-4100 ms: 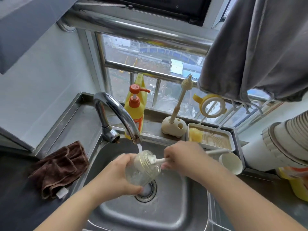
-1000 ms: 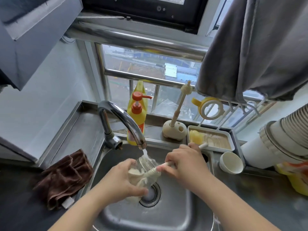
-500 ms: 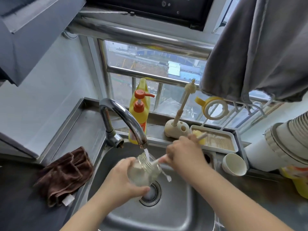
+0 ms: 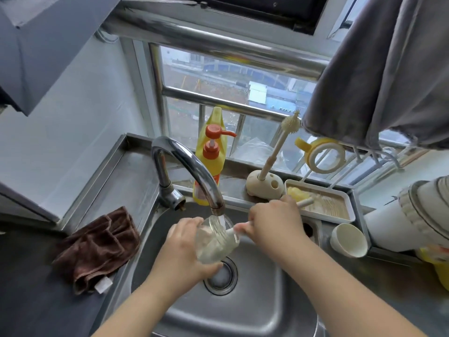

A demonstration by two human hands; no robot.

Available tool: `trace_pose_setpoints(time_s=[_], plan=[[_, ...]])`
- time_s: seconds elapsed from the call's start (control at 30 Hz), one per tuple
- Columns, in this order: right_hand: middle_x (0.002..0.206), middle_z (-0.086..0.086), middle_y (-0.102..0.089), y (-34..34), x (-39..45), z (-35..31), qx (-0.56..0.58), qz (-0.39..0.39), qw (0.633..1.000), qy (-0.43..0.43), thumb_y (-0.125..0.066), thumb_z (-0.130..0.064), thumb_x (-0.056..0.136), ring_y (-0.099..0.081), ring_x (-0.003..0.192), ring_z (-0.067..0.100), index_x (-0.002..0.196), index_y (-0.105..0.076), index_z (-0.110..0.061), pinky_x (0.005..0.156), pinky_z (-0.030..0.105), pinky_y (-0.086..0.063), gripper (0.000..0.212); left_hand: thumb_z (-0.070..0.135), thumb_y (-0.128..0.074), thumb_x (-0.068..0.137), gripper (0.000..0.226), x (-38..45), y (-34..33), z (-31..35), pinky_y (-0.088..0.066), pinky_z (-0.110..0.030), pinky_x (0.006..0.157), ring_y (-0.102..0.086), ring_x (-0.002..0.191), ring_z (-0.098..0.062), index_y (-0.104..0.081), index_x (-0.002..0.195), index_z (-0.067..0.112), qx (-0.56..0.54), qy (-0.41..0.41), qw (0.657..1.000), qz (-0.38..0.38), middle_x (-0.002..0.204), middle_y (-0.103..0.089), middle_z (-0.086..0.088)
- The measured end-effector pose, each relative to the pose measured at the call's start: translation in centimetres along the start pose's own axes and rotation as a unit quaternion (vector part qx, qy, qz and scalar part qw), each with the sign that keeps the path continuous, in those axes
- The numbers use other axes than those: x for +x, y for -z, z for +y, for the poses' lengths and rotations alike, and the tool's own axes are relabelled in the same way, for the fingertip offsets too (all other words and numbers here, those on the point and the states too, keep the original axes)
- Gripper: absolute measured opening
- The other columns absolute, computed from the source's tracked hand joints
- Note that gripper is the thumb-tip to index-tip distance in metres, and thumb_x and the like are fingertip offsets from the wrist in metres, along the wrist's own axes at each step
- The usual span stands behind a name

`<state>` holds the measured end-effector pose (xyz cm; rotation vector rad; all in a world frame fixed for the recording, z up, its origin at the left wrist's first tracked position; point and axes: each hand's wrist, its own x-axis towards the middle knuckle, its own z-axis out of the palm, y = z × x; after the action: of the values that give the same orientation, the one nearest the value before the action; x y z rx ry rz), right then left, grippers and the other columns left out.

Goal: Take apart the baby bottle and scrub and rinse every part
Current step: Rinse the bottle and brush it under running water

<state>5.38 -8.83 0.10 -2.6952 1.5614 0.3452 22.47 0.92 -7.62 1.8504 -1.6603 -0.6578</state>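
**Bottle body scrubbed under the running tap**

The left hand (image 4: 181, 254) grasps the clear bottle (image 4: 216, 240) round its lower body, fingers curled about it, holding it over the sink (image 4: 255, 300) above the drain (image 4: 221, 276). Its open mouth is tilted up and to the right, directly beneath the faucet (image 4: 194, 171), probably so the stream falls inside while suds run off into the basin. The right hand (image 4: 275, 221) is clenched round the handle of the bottle brush (image 4: 237, 232), whose head sits inside the bottle; the handle's far end shows past the knuckles, over the tray (image 4: 340, 212). Gripping close to the mouth likely gives better control of the scrubbing stroke.

Compared with half a second ago, the bottle sits a little closer under the spout and the brush is pushed deeper in. Four seconds back the bottle lay more on its side, with its mouth facing right.
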Motion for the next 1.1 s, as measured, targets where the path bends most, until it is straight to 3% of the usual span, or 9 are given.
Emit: trace_pose_setpoints(time_s=[0.13,0.2,0.27,0.37,0.47,0.77,0.93,1.03,1.1], plan=[[0.070,-0.006,-0.067,-0.8,-0.2,-0.9,0.022,0.149,0.988,0.025,-0.050,-0.070,0.075,-0.058,0.080,0.017,0.068,-0.070,-0.024,0.087,0.030,-0.022,0.050,0.067,-0.056,0.052,0.091,-0.2,0.1,0.7,-0.024,-0.008,0.095,-0.038,0.113,-0.002,-0.041,0.129,0.021,-0.069,0.017,0.997,-0.034,0.122,-0.036,0.011],[0.049,-0.010,-0.056,-1.6,-0.5,-0.1,0.027,0.230,0.973,0.000,-0.048,-0.069,0.067,-0.056,0.059,0.015,0.048,-0.063,-0.025,0.079,0.028,-0.026,0.050,0.060,-0.057,0.061,0.067,-0.5,0.8,0.4,-0.022,0.001,0.094,-0.032,0.113,0.017,-0.038,0.121,0.036,-0.127,0.039,0.987,-0.090,0.124,-0.031,0.019],[0.045,-0.011,-0.051,-2.4,-0.9,0.0,0.036,0.249,0.968,0.013,-0.041,-0.068,0.067,-0.053,0.055,0.014,0.045,-0.060,-0.025,0.079,0.027,-0.028,0.052,0.043,-0.067,0.070,0.046,-0.4,1.2,-0.3,-0.028,0.001,0.090,-0.035,0.111,0.020,-0.041,0.108,0.042,-0.146,0.056,0.981,-0.115,0.124,-0.036,0.022],[0.045,-0.011,-0.050,-2.7,-1.3,-0.1,0.046,0.259,0.964,0.042,-0.040,-0.067,0.068,-0.052,0.054,0.013,0.047,-0.060,-0.026,0.079,0.026,-0.027,0.050,0.031,-0.083,0.067,0.059,0.3,1.6,-1.2,-0.038,-0.007,0.084,-0.046,0.104,0.006,-0.040,0.106,0.041,-0.141,0.085,0.975,-0.151,0.115,-0.043,0.017],[0.047,-0.012,-0.050,-2.6,-1.5,-0.4,0.051,0.275,0.958,0.055,-0.040,-0.065,0.068,-0.052,0.055,0.013,0.049,-0.061,-0.026,0.079,0.026,-0.028,0.048,0.033,-0.088,0.060,0.084,1.3,1.7,-1.4,-0.032,0.001,0.082,-0.040,0.109,0.002,-0.037,0.128,0.033,-0.124,0.102,0.966,-0.202,0.115,-0.034,0.013],[0.045,-0.013,-0.051,-3.1,-1.9,-0.2,0.055,0.208,0.977,0.015,-0.035,-0.072,0.070,-0.051,0.054,0.010,0.047,-0.060,-0.030,0.073,0.028,-0.023,0.054,0.032,-0.088,0.053,0.075,0.2,1.9,-1.0,-0.035,0.000,0.078,-0.051,0.105,0.010,-0.047,0.116,0.042,-0.141,0.060,0.973,-0.172,0.116,-0.055,0.021],[0.090,-0.010,-0.066,0.1,-1.9,2.2,0.007,0.084,0.996,0.001,-0.041,-0.070,0.081,-0.052,0.098,0.014,0.089,-0.069,-0.028,0.086,0.029,-0.012,0.051,0.036,-0.088,0.052,0.075,-0.3,1.9,-0.8,-0.032,0.002,0.080,-0.047,0.105,0.012,-0.043,0.110,0.047,-0.125,0.040,0.982,-0.139,0.114,-0.051,0.022],[0.061,-0.009,-0.063,-0.3,-1.6,0.4,-0.027,0.115,0.993,-0.024,-0.064,-0.069,0.066,-0.057,0.073,0.016,0.062,-0.069,-0.026,0.082,0.031,-0.019,0.044,0.032,-0.089,0.054,0.079,-0.4,1.6,-0.5,-0.030,0.005,0.075,-0.043,0.102,0.014,-0.040,0.116,0.041,-0.121,0.044,0.984,-0.120,0.113,-0.046,0.023],[0.062,-0.010,-0.063,-0.4,-1.6,-0.5,-0.051,0.084,0.995,-0.024,-0.061,-0.072,0.065,-0.056,0.073,0.015,0.063,-0.071,-0.026,0.082,0.031,-0.020,0.047,0.033,-0.089,0.052,0.079,-0.8,1.4,-0.5,-0.031,0.005,0.076,-0.044,0.103,0.013,-0.040,0.114,0.041,-0.119,0.035,0.985,-0.119,0.114,-0.045,0.023]])
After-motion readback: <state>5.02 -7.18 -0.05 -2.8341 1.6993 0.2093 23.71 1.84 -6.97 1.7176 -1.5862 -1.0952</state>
